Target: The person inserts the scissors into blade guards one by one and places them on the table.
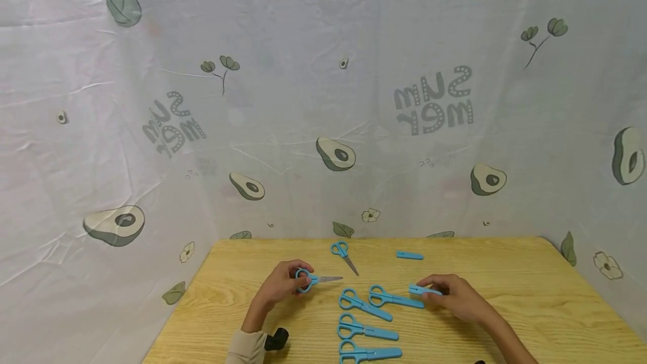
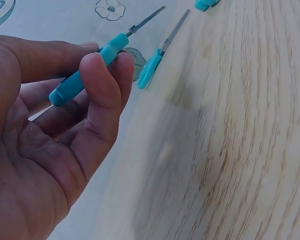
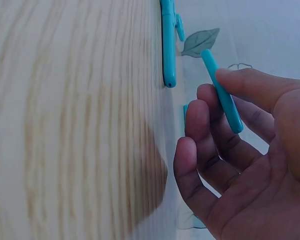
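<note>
Blue, loop-handled scissors (image 1: 314,280) with bare, tapering metal blades were gripped in the left hand (image 1: 281,284), above the yellowish wood-grained tabletop (image 1: 510,263); the right hand (image 1: 456,295) pinched a slim, round-ended blue blade cover (image 1: 417,290), also held above it. The hands hid part of the handle and cover. The nearest sheathed blue scissors (image 1: 375,354) were cut off at the head view's lower edge. Behind hung a creased, avocado-printed sheet (image 1: 283,111).
</note>
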`<state>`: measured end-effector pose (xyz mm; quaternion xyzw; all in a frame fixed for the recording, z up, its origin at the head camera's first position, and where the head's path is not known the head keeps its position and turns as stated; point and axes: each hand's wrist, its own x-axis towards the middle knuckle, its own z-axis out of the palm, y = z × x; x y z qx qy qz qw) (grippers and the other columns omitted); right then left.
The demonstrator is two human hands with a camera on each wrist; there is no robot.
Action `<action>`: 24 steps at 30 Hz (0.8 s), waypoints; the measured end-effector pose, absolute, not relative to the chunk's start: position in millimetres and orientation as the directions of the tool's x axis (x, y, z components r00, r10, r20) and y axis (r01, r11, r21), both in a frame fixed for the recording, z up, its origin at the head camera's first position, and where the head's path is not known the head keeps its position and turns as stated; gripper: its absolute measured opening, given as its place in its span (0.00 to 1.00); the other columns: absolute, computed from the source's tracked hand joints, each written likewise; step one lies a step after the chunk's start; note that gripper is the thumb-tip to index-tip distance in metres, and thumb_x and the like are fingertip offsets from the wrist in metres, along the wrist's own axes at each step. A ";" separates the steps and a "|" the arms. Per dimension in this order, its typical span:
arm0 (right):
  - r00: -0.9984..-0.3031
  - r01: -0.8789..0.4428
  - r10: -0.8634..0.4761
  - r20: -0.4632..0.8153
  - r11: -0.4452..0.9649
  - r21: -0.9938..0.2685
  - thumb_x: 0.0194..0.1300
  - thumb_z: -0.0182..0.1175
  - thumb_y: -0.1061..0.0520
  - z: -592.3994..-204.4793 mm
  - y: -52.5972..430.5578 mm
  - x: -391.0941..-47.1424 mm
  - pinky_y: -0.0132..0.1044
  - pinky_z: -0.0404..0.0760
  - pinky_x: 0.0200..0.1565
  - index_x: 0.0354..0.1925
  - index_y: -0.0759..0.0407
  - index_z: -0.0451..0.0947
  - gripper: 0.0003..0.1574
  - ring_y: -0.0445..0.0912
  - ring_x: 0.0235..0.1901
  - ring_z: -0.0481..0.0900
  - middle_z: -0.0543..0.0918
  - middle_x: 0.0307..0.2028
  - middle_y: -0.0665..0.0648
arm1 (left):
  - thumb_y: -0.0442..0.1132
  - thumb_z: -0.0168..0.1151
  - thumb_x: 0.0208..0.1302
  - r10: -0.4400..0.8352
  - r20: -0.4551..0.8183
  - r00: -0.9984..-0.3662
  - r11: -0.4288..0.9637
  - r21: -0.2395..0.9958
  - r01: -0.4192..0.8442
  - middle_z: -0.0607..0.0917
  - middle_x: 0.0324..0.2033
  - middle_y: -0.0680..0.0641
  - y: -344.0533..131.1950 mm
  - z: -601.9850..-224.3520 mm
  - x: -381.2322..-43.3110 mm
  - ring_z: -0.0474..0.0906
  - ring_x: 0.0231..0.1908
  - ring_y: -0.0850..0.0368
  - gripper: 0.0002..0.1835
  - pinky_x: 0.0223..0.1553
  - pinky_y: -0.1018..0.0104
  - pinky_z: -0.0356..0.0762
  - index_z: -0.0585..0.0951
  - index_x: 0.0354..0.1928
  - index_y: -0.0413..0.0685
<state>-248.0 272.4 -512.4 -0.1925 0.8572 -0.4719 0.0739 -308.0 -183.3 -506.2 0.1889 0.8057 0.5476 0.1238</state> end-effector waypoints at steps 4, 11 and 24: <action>-0.911 -0.264 -0.408 0.058 0.470 -0.842 0.78 0.65 0.54 -513.0 269.9 -248.5 0.33 0.78 0.31 0.60 0.66 0.84 0.20 0.37 0.33 0.80 0.88 0.42 0.56 | 0.33 0.63 0.78 0.454 0.011 -0.891 0.322 0.930 0.175 0.86 0.35 0.44 -181.1 -505.7 -308.1 0.83 0.32 0.57 0.16 0.35 0.57 0.89 0.82 0.60 0.29; -0.912 -0.257 -0.406 0.055 0.465 -0.847 0.78 0.65 0.54 -510.7 267.4 -246.7 0.34 0.76 0.31 0.60 0.65 0.85 0.20 0.39 0.32 0.79 0.87 0.41 0.57 | 0.34 0.63 0.78 0.454 0.001 -0.891 0.329 0.929 0.168 0.83 0.34 0.49 -178.0 -503.4 -304.3 0.83 0.34 0.58 0.17 0.37 0.56 0.90 0.81 0.61 0.29; -0.916 -0.266 -0.397 0.066 0.476 -0.838 0.77 0.66 0.54 -508.6 257.4 -246.0 0.33 0.77 0.31 0.60 0.64 0.85 0.20 0.36 0.34 0.79 0.88 0.45 0.58 | 0.34 0.62 0.79 0.473 0.023 -0.881 0.313 0.930 0.193 0.84 0.34 0.50 -172.8 -501.3 -302.6 0.83 0.33 0.60 0.17 0.35 0.60 0.88 0.80 0.61 0.29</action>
